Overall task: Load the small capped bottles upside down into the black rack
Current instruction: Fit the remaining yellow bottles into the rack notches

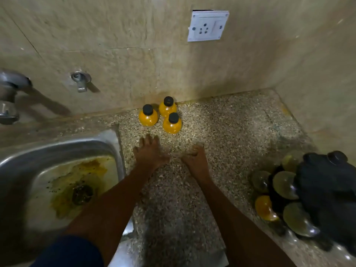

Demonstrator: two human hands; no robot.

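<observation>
Three small round bottles with orange contents and black caps stand upright near the back wall: one on the left (148, 118), one behind (167, 107), one in front (172, 124). My left hand (149, 152) hovers over the speckled counter just below them, fingers spread, holding nothing. My right hand (195, 157) is beside it with fingers curled, nothing in it. At the right edge sits the black rack (327, 191), blurred, with several bottles bottom-up in it, one of them orange (264, 208), the others pale (285, 185).
A stained steel sink (63, 182) lies to the left of the counter (231, 132). Taps (81, 80) stick out of the tiled wall above it. A white wall socket (208, 26) is high on the wall. The counter ends in a corner at the right.
</observation>
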